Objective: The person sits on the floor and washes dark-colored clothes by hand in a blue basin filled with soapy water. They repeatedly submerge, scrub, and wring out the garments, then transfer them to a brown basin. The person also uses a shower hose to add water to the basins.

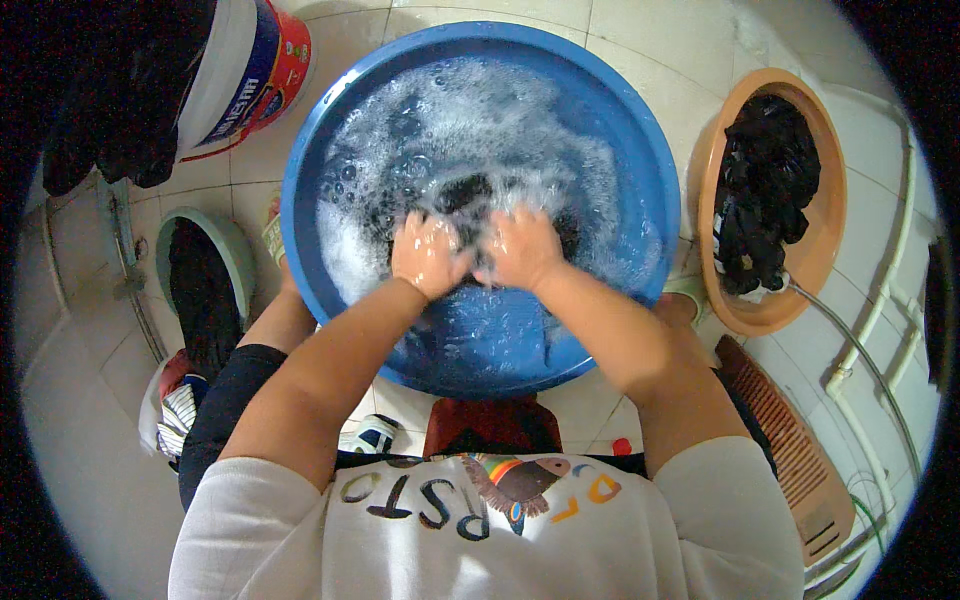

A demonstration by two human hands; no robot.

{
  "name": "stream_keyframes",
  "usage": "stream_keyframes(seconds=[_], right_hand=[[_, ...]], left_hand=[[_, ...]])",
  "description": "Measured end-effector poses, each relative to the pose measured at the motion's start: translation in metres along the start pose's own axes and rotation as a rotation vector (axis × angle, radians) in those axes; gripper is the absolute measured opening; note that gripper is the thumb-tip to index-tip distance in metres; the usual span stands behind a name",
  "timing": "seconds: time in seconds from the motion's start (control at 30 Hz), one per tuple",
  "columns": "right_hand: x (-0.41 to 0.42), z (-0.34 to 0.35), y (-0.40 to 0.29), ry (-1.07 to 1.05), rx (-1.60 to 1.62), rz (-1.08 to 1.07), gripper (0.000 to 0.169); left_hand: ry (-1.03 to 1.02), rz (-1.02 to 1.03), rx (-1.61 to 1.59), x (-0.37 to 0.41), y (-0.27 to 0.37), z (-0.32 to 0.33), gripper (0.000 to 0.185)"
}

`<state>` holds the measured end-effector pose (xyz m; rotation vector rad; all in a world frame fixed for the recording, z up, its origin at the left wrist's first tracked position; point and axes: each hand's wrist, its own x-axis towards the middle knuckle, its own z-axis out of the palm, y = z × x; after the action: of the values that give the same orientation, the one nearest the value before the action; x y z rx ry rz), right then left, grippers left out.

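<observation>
A large round blue plastic basin (pixel 670 187) holds sudsy water with white foam (pixel 465 105). Near its middle, dark fabric (pixel 463 193) shows through the suds. My left hand (pixel 429 255) presses down on the dark cloth at the waterline, fingers pointing away from me. Close beside it, to the right, my right hand (pixel 521 246) is on the same cloth. Both hands are wet; foam and water hide the fingertips, so whether they grip the cloth cannot be told.
At right, an orange basin (pixel 821 262) holds black garments with a hose over its rim; a brown washboard (pixel 795 457) lies below. Left are a bucket (pixel 240 75) with dark clothes above it and a green basin (pixel 244 262) of black cloth. Pipes (pixel 885 292) line the right wall.
</observation>
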<state>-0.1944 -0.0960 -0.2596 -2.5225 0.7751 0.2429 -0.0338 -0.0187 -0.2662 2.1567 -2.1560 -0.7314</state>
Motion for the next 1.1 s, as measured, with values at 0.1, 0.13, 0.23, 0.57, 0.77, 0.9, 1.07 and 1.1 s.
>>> stream_keyframes(seconds=[0.1, 0.13, 0.23, 0.57, 0.77, 0.9, 1.07, 1.1], right_hand=[[0.052, -0.03, 0.016, -0.452, 0.377, 0.328, 0.055], [0.057, -0.001, 0.031, -0.307, 0.534, 0.319, 0.058], [0.081, -0.026, 0.05, -0.291, 0.358, 0.382, 0.064], [0.031, -0.01, 0.047, 0.288, -0.045, 0.248, 0.056], [0.049, -0.037, 0.073, -0.016, 0.569, 0.483, 0.06], [0.062, -0.023, 0.063, 0.025, 0.988, 0.451, 0.055], [-0.001, -0.023, 0.003, 0.259, 0.878, 0.225, 0.044], [-0.02, -0.024, -0.007, 0.201, 0.785, 0.239, 0.041]], left_hand=[[-0.327, -0.392, -0.192, 0.046, -0.008, -0.016, 0.038], [-0.478, -0.407, -0.202, 0.067, -0.011, -0.026, 0.041], [-0.319, -0.426, -0.219, 0.09, -0.054, 0.002, 0.052], [0.083, -0.123, 0.084, 0.044, -0.023, -0.029, 0.06], [-0.301, 0.015, -0.411, 0.097, -0.066, -0.031, 0.071], [-0.124, -0.807, -1.696, 0.101, -0.041, -0.063, 0.065], [-0.307, -0.207, -1.022, 0.07, -0.03, -0.034, 0.06], [-0.199, -0.053, -0.841, 0.052, -0.022, -0.032, 0.056]])
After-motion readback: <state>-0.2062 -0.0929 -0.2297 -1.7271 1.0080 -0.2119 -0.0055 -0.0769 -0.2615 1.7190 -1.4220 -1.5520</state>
